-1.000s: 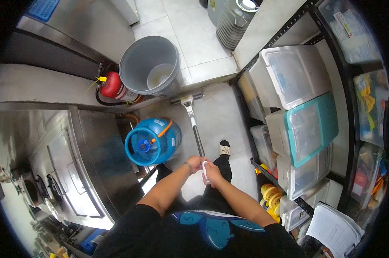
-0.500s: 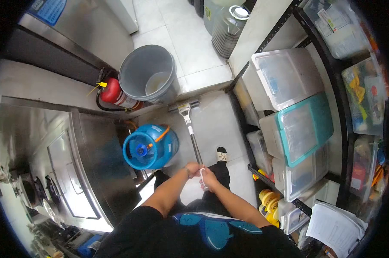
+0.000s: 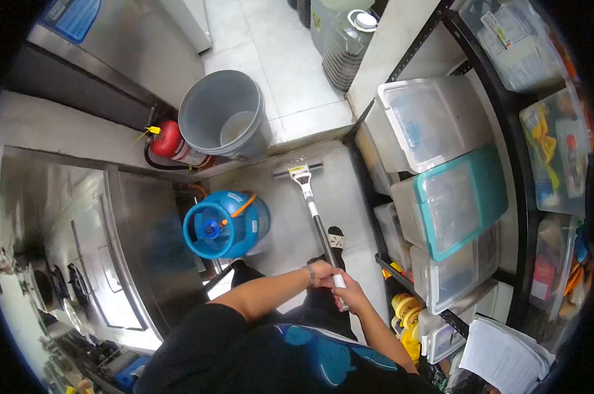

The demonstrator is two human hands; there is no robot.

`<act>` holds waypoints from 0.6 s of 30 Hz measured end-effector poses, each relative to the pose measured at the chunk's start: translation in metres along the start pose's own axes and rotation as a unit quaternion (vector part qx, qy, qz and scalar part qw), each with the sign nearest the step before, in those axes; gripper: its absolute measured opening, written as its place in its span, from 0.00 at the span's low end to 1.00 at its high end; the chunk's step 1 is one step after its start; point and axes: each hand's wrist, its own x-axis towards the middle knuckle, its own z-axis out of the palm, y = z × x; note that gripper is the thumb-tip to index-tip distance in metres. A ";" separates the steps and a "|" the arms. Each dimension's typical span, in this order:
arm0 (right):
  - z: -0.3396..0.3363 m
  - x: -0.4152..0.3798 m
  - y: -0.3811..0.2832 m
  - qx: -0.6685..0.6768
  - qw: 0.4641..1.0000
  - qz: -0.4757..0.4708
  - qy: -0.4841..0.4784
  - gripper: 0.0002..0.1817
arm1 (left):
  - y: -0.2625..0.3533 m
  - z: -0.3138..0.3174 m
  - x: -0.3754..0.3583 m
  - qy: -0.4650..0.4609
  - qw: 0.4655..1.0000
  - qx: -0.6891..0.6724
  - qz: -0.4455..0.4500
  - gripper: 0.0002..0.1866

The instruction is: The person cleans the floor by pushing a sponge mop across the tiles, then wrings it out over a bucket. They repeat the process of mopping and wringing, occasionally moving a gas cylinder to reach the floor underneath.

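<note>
Grasping the mop (image 3: 316,218) with left hand (image 3: 322,272) lower and right hand (image 3: 354,295) near its top, in the head view; resting it on the floor (image 3: 289,217) between gas bottle (image 3: 251,222) and boxes (image 3: 451,207); apparently wiping, probably needing two-handed steering next.

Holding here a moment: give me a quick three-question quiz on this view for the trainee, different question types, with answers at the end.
1. True or false: only one hand grips the mop.
2. What colour is the gas cylinder beside the steel counter?
A) red
B) blue
C) yellow
3. Which hand is placed nearer the mop head?

Key:
1. False; the left hand and right hand both grip it.
2. B
3. The left hand.
</note>
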 end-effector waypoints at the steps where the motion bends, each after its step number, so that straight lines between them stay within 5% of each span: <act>1: -0.013 -0.005 0.004 -0.009 1.000 0.008 0.016 0.35 | -0.001 0.028 -0.010 0.028 0.999 0.035 0.024 0.10; 8: -0.054 0.007 0.014 -0.023 0.999 0.001 0.041 0.34 | 0.001 0.051 0.028 0.050 0.997 0.059 0.027 0.10; 11: -0.064 0.017 0.007 -0.040 0.998 0.006 0.042 0.31 | 0.002 0.040 0.053 0.056 0.989 0.128 0.044 0.14; 13: -0.068 0.022 -0.001 -0.048 0.998 0.020 0.039 0.29 | 0.024 0.051 0.034 0.071 0.954 0.290 0.006 0.16; 15: -0.069 0.030 -0.013 -0.052 0.998 0.031 0.031 0.27 | 0.056 0.056 0.018 0.067 0.888 0.453 -0.040 0.19; 18: -0.073 0.048 -0.014 -0.030 0.995 0.060 0.078 0.27 | 0.082 0.055 0.007 0.147 0.577 0.788 0.157 0.15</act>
